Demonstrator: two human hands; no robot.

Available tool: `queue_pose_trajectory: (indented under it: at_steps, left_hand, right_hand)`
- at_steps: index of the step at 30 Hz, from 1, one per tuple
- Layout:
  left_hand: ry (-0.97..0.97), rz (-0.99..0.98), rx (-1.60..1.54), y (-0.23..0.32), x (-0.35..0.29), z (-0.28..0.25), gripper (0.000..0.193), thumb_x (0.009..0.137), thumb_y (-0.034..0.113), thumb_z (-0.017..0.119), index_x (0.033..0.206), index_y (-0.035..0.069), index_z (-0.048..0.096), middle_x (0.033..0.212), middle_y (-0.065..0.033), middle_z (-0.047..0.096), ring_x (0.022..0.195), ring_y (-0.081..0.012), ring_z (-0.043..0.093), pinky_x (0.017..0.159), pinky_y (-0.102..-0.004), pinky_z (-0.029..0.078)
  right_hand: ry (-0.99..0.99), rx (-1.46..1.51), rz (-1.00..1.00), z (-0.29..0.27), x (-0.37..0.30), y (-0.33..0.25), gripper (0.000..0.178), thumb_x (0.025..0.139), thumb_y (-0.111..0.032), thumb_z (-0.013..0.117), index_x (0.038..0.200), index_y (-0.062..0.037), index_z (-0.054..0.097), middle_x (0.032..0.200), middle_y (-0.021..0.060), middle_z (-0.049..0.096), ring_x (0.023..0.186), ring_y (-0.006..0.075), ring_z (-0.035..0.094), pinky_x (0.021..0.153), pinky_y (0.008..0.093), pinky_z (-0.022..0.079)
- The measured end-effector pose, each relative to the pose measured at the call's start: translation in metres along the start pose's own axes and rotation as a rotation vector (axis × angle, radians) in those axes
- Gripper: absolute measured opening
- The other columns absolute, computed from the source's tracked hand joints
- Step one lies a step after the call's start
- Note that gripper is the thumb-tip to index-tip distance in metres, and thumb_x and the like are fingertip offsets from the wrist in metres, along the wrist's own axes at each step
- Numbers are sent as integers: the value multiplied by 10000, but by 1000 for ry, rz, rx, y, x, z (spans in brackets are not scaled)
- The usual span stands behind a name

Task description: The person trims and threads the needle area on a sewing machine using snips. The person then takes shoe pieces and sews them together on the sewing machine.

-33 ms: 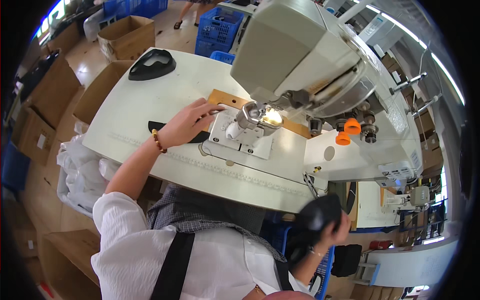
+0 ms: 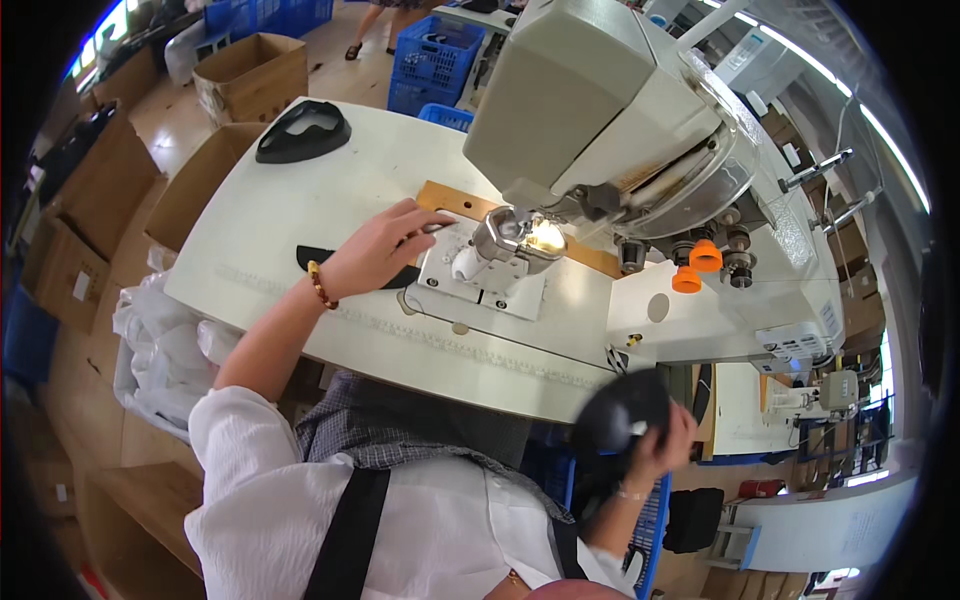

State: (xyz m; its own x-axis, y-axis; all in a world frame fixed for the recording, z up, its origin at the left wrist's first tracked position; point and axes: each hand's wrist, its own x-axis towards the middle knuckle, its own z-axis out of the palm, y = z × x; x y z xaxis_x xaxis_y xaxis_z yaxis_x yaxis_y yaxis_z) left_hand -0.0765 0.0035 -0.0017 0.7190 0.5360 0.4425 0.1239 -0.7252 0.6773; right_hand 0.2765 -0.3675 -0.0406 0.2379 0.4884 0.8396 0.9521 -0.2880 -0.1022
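Note:
On the white sewing table, my left hand rests beside the needle plate of a sewing machine. Its fingers close round a small thin grey piece, whose kind I cannot make out. Under that wrist lies a flat black cut piece, partly covered. My right hand, at the table's front right edge, grips a black moulded piece with a smooth rounded face, blurred by motion. A second black moulded piece, with openings, sits at the far left corner.
The lit presser area stands just right of my left hand. Small scissors lie at the front right, partly covered. Plastic bags fill a bin at left. Cardboard boxes and blue crates stand behind; another person's legs show there.
My right hand has shifted slightly up and left with the black moulded piece, which now covers more of the scissors. The left fingers have moved a little beside the machine.

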Motion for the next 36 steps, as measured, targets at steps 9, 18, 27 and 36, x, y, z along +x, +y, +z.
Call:
queue_pose_trajectory:
  at_steps: [9,18,27,36]
  left_hand:
    - [102,185,154,47,35,-29,340,893,70,675,1232,43,683,1091,-151,588,1001,-341,601,885,-400,503]
    - [-37,311,320,67,52,2,266,783,136,790,1040,104,726,1066,-63,634,993,-295,625,869,-407,523]
    - [27,360,447,47,52,31,299,761,172,817,1040,134,717,1092,-69,597,976,-298,599,843,-418,502]
    - [77,394,448,54,52,28,296,763,177,819,1031,127,702,1120,-80,561,997,-304,575,857,-430,483]
  right_hand:
    - [-14,287,-715,113,134,-191,429,789,-140,634,1210,-103,710,1254,104,642,998,227,608,987,431,494]
    - [-62,343,-636,146,122,-168,367,722,-121,682,1081,-87,755,1161,130,669,976,274,663,940,429,532]
    - [-101,601,-683,154,128,-155,310,716,-62,760,1015,-21,691,1132,144,657,976,346,672,830,468,546]
    - [-123,613,-694,156,125,-150,295,711,-65,767,985,-25,666,1180,163,632,996,352,655,822,471,551]
